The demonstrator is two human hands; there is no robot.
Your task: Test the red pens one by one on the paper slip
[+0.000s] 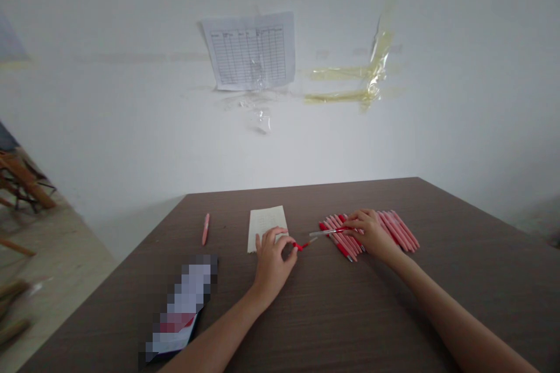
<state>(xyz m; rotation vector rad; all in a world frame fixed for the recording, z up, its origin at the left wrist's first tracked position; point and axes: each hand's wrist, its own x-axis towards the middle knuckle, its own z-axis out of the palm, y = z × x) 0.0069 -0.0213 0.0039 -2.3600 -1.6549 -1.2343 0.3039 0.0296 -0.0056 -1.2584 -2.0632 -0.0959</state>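
Above the paper's lower right corner, my left hand (273, 256) pinches a small red pen part (298, 246) between thumb and fingertips. A thin red piece with a pale tip (310, 242) points right from beside it; whether the two are joined I cannot tell. My right hand (370, 233) is closed on a slim pen with a clear barrel (326, 233), its clear end pointing left toward the left hand. Under and beside the right hand lie several pink and red pens (343, 239), and further right a second row of pink pens (400, 230), partly covered by that hand.
A small sheet of paper (262, 220) lies on the brown table (306, 315). One pink pen (205, 229) lies alone at the left. A blurred-out flat object (184, 303) is near the left front. Behind stands a white wall with a taped printed sheet (251, 49).
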